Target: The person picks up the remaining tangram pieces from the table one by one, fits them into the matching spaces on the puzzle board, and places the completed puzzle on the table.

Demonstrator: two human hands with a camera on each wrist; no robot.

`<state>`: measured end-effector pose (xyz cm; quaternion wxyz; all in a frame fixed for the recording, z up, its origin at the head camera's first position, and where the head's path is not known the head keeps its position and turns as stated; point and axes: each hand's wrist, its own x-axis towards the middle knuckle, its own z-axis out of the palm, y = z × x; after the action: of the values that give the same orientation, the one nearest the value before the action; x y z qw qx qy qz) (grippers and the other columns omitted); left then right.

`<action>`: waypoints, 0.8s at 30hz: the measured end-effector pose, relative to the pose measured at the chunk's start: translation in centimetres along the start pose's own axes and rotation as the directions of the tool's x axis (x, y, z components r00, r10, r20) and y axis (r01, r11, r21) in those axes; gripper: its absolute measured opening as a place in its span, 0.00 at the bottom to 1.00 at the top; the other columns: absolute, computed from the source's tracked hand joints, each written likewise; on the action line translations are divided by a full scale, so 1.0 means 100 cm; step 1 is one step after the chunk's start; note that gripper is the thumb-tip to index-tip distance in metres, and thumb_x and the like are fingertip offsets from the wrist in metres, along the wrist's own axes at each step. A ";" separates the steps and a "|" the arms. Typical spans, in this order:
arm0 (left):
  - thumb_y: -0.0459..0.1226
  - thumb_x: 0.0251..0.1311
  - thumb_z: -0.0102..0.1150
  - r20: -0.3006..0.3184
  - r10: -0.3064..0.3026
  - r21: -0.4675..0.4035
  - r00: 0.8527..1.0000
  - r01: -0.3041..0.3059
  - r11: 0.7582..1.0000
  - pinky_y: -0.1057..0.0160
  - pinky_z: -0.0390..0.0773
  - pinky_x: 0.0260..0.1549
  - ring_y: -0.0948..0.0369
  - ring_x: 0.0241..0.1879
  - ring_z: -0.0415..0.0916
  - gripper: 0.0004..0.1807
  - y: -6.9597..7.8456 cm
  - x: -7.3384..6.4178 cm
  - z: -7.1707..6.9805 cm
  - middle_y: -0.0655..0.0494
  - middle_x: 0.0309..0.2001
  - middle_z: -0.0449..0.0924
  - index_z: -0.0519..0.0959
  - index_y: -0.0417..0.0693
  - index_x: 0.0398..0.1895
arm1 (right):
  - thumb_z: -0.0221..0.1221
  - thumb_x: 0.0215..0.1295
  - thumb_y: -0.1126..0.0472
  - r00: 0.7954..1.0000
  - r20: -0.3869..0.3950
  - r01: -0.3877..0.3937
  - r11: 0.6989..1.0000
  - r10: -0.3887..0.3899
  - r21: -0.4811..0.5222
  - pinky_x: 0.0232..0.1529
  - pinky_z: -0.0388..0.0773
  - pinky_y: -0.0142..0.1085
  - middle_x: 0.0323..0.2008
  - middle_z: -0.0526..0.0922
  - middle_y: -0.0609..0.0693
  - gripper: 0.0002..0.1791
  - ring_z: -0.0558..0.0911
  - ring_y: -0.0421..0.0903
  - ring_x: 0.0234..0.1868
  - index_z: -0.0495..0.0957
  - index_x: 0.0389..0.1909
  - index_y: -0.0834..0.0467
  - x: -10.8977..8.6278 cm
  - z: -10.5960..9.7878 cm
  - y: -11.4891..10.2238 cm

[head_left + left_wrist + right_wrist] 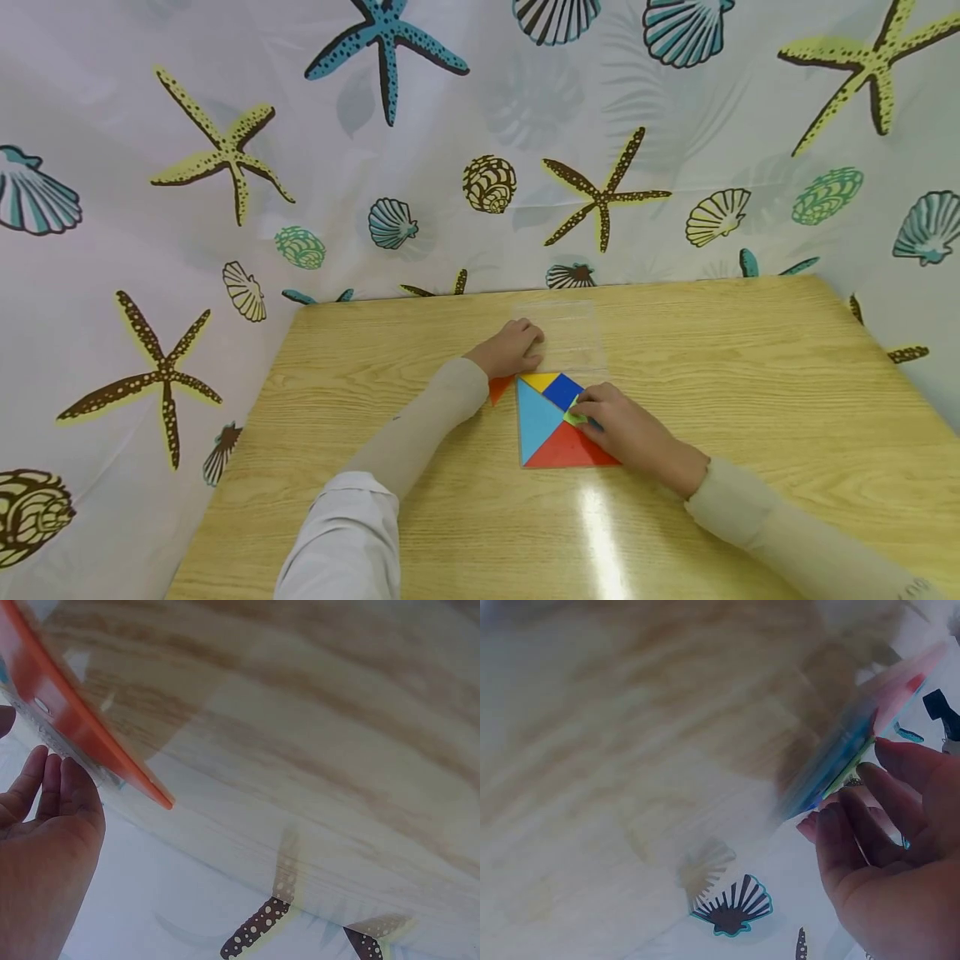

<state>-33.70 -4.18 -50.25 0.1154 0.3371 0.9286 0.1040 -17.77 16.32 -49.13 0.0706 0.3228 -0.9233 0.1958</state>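
A tangram lies on the table in a square frame, with a light blue triangle (535,421), a red triangle (572,448), a yellow piece (540,381) and a dark blue piece (562,392). My right hand (626,425) is over its right side, thumb and fingers about a green tangram piece (573,415), which they partly cover. Beyond the frame's upper left corner, my left hand (510,348) rests by a clear plastic sheet (566,337). Just below that hand lies an orange triangle (499,387); the left wrist view shows the orange triangle (71,712) close to the bent fingertips.
The wood-grain table (375,350) extends around the puzzle on every side. A white cloth (435,158) printed with starfish and shells hangs behind the table and along its sides. Light reflects off the tabletop (597,533) at the front.
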 end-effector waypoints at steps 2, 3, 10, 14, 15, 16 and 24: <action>0.47 0.65 0.50 0.001 0.000 -0.002 1.000 0.000 1.000 0.66 0.63 0.53 0.59 0.52 0.61 0.22 0.000 0.000 0.000 0.54 0.55 0.65 0.69 0.49 0.58 | 0.64 0.56 0.64 1.000 0.007 0.014 1.000 -0.014 -0.009 0.44 0.75 0.38 0.40 0.78 0.52 0.10 0.74 0.47 0.44 0.83 0.39 0.61 0.001 0.001 0.001; 0.47 0.65 0.50 0.003 0.000 -0.004 1.000 0.000 1.000 0.66 0.63 0.53 0.59 0.52 0.61 0.22 0.000 -0.001 -0.001 0.54 0.55 0.65 0.69 0.48 0.58 | 0.64 0.56 0.64 1.000 0.010 0.015 1.000 -0.015 -0.016 0.44 0.75 0.38 0.40 0.78 0.51 0.09 0.74 0.47 0.44 0.83 0.39 0.61 0.002 0.002 0.001; 0.47 0.64 0.51 0.003 0.002 -0.008 1.000 -0.002 1.000 0.66 0.63 0.53 0.59 0.52 0.60 0.22 0.001 -0.001 0.000 0.54 0.55 0.65 0.69 0.48 0.58 | 0.62 0.57 0.66 1.000 -0.005 0.017 0.995 -0.018 -0.103 0.40 0.76 0.37 0.36 0.78 0.50 0.06 0.76 0.46 0.40 0.83 0.36 0.62 0.004 0.006 0.000; 0.47 0.65 0.50 0.002 0.004 -0.012 1.000 -0.004 1.000 0.67 0.64 0.52 0.59 0.52 0.60 0.21 0.000 -0.002 -0.001 0.54 0.55 0.65 0.69 0.48 0.58 | 0.62 0.56 0.67 0.999 -0.034 0.021 0.986 -0.027 -0.166 0.34 0.75 0.34 0.30 0.77 0.49 0.03 0.74 0.45 0.34 0.83 0.30 0.62 0.003 0.008 -0.003; 0.46 0.65 0.50 0.003 0.004 -0.013 1.000 -0.004 1.000 0.67 0.64 0.52 0.59 0.51 0.60 0.21 0.000 -0.002 -0.001 0.54 0.55 0.65 0.69 0.48 0.58 | 0.62 0.56 0.66 0.999 -0.040 0.019 0.984 -0.026 -0.179 0.32 0.75 0.34 0.28 0.76 0.48 0.02 0.73 0.44 0.32 0.82 0.29 0.61 0.003 0.009 -0.003; 0.46 0.65 0.50 0.004 0.004 -0.012 1.000 -0.004 1.000 0.67 0.64 0.51 0.59 0.51 0.60 0.21 0.000 -0.002 -0.001 0.55 0.55 0.65 0.69 0.48 0.58 | 0.63 0.56 0.66 0.999 -0.047 0.016 0.982 -0.025 -0.187 0.31 0.74 0.33 0.27 0.75 0.48 0.02 0.72 0.44 0.31 0.82 0.27 0.61 0.003 0.009 -0.004; 0.46 0.65 0.50 0.006 -0.002 -0.012 1.000 0.002 1.000 0.67 0.63 0.52 0.59 0.52 0.61 0.21 0.001 -0.001 -0.001 0.54 0.55 0.65 0.69 0.48 0.58 | 0.64 0.54 0.68 0.997 -0.062 0.026 0.978 -0.039 -0.207 0.31 0.74 0.33 0.27 0.75 0.49 0.02 0.73 0.44 0.30 0.83 0.29 0.62 0.002 0.010 -0.004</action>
<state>-33.65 -4.21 -50.10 0.1202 0.3356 0.9280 0.1084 -17.64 15.50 -49.89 0.1371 0.3221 -0.9304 0.1084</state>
